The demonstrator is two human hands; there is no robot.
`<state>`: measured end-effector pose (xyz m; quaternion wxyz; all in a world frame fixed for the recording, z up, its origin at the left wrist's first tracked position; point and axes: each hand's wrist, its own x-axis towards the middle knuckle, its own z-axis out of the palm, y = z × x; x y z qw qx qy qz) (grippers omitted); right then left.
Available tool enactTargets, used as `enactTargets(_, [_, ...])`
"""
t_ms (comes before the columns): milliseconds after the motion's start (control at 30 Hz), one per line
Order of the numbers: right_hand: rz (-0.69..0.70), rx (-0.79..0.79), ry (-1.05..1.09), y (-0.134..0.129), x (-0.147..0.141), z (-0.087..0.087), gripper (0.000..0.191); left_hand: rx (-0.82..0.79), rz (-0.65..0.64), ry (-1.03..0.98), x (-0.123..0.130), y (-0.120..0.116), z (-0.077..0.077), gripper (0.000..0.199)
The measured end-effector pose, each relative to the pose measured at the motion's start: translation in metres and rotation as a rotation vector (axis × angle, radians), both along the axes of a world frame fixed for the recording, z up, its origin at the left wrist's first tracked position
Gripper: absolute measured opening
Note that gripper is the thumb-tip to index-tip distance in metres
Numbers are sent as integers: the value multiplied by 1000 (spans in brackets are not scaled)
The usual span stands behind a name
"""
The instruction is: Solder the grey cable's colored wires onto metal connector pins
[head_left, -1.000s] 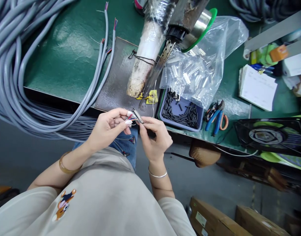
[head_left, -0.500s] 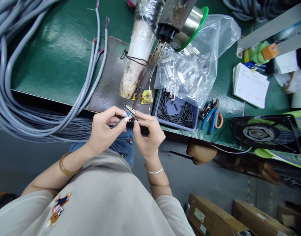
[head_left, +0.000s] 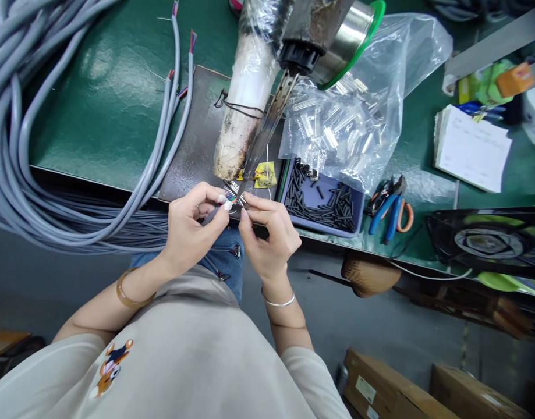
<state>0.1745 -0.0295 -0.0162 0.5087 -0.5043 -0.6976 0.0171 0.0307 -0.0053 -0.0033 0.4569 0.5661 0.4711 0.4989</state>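
Fingers (head_left: 220, 219) of L hand (head_left: 184, 227) pinch coloured wires (head_left: 230, 198); R hand (head_left: 273, 233) fingers, narrow gap, at conn. (head_left: 233, 188) w/ metal edge.

A worker's left hand (head_left: 192, 224) pinches coloured wires (head_left: 229, 198) at a small pinned connector (head_left: 233, 188) while the right hand (head_left: 272, 233) steadies its other end at the tip of a soldering iron (head_left: 286, 93). Grey cables (head_left: 20, 134) loop across the green tabletop (head_left: 101, 116); a purplish-blue tray (head_left: 337, 231) of black sleeves (head_left: 337, 212) sits partly under a clear bag (head_left: 418, 46).
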Motion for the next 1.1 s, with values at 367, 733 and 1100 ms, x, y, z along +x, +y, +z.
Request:
enactTargets(367, [7,63,-88,3,1,5,17,13,-14,-19,-2,3,5,9])
enactTargets(733, [30,18,-36,0,0,1,19,-52,-42,-38,-4,-3,4,11])
enactTargets(1100, [52,12,-38,6,1,4,17,67,-25,96,-6,0,1,7])
